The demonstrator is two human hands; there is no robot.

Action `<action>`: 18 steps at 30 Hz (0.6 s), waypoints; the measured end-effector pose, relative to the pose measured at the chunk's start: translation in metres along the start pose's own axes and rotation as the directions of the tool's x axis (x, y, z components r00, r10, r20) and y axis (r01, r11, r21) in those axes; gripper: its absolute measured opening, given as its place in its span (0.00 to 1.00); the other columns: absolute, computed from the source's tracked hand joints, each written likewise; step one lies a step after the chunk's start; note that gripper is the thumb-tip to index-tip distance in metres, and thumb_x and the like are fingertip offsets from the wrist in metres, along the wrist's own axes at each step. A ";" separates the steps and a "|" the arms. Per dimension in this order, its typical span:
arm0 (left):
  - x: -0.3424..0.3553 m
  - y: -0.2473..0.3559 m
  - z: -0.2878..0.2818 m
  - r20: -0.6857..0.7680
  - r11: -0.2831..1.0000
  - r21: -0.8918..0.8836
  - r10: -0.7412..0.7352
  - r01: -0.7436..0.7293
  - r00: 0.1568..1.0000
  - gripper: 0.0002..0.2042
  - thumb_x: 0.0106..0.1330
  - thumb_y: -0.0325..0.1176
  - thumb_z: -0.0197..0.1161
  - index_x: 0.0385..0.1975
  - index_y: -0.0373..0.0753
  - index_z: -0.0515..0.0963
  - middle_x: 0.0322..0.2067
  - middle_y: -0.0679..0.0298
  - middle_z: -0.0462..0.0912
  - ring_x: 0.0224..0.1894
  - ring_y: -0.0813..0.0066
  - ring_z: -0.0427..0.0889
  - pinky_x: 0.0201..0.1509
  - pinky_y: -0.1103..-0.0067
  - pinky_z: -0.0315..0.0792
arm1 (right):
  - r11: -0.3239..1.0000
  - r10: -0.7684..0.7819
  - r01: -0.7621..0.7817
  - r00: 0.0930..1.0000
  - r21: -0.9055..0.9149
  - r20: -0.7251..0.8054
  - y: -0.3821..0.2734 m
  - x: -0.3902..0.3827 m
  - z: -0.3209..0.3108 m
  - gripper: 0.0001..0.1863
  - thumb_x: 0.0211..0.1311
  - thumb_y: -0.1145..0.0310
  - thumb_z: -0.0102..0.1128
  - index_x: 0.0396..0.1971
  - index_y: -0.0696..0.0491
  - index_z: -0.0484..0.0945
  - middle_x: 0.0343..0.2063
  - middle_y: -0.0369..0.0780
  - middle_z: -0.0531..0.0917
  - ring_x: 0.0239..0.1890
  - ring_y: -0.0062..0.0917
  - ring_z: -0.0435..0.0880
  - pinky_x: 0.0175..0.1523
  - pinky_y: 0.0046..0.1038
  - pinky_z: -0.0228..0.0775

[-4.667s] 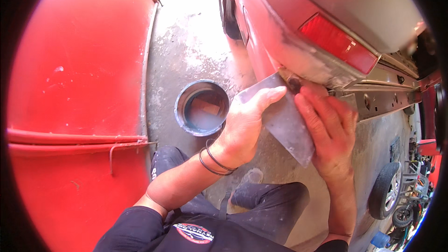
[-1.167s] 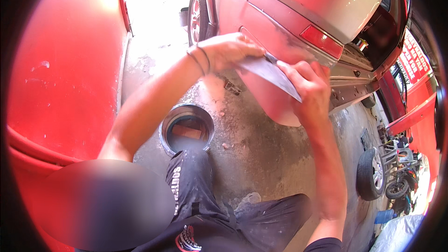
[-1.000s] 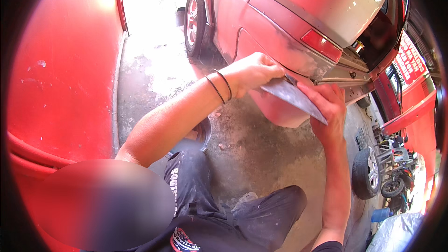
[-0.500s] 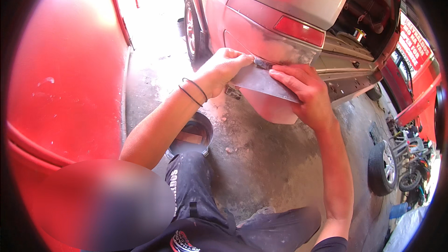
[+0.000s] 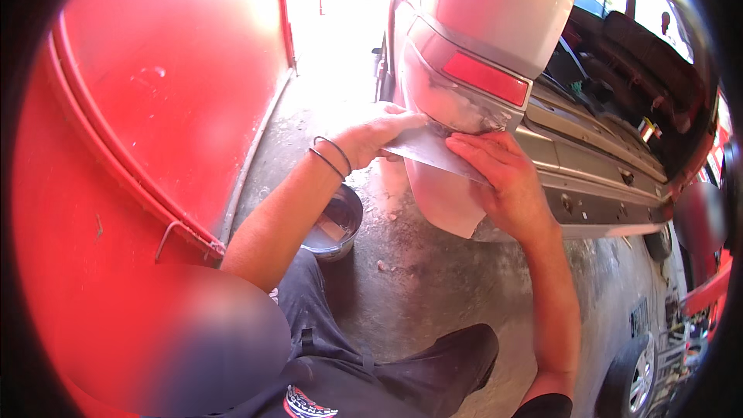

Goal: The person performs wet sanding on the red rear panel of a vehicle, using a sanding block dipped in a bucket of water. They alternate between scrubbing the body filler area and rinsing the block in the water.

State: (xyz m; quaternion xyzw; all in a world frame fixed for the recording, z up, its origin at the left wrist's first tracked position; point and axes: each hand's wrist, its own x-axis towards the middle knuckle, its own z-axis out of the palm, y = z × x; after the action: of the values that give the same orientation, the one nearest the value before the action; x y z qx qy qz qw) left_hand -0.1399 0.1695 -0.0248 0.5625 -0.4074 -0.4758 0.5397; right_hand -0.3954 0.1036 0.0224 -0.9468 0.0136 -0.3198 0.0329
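Both my hands are on a thin, smooth grey sheet [image 5: 435,150] with a straight lower edge, just in front of the car's bumper corner [image 5: 443,200]. My left hand [image 5: 378,133] pinches its left end, thumb and fingers together; a dark band circles that wrist. On the right side, my right hand [image 5: 501,172] grips the sheet, fingers lying together over its top and the thumb hidden. Above the hands is a patchy, scuffed body panel [image 5: 445,104] under a red tail light [image 5: 486,77]. Whether the sheet touches the car I cannot tell.
A dark bucket [image 5: 354,234] with a tan block in it stands on the concrete floor [image 5: 402,294] below my left forearm. A red metal wall [image 5: 178,108] rises at left. The car's open cargo area [image 5: 619,85] is at right, with a loose wheel [image 5: 631,375] lower right.
The view has swung, showing more red wall and the car's interior. A dark lump between my fingertips no longer shows. Both hands still hold the sheet, my right fingers now flatter over it.
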 end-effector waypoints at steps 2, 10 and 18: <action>-0.002 -0.004 0.004 -0.029 1.000 0.017 -0.003 0.004 1.000 0.16 0.70 0.50 0.68 0.44 0.43 0.85 0.31 0.72 0.85 0.29 0.85 0.82 0.28 0.84 0.74 | 1.000 -0.020 0.020 1.000 -0.005 0.021 0.005 -0.005 -0.008 0.36 0.39 0.86 0.64 0.56 0.54 0.82 0.54 0.42 0.86 0.53 0.41 0.81 0.63 0.38 0.76; -0.025 -0.043 0.004 -0.262 0.819 -0.531 0.086 -0.218 0.961 0.14 0.76 0.35 0.58 0.55 0.36 0.77 0.50 0.50 0.84 0.48 0.61 0.84 0.59 0.70 0.76 | 0.995 -0.088 0.089 0.996 -0.035 0.029 0.006 0.001 -0.006 0.36 0.38 0.86 0.64 0.56 0.54 0.82 0.54 0.42 0.86 0.49 0.42 0.82 0.58 0.39 0.79; -0.103 -0.060 0.106 -0.185 0.733 0.574 0.549 -0.364 0.815 0.39 0.64 0.29 0.67 0.74 0.27 0.57 0.72 0.47 0.66 0.75 0.51 0.64 0.77 0.65 0.62 | 0.990 -0.123 0.125 0.992 -0.065 0.034 0.026 -0.020 -0.024 0.35 0.41 0.85 0.65 0.58 0.54 0.81 0.53 0.42 0.86 0.50 0.40 0.82 0.58 0.37 0.78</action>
State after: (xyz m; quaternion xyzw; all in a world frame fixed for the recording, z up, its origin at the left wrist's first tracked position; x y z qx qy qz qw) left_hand -0.2688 0.2517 -0.0706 0.6393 -0.5459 -0.0940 0.5333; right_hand -0.4264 0.0772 0.0272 -0.9511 -0.0352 -0.3063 -0.0185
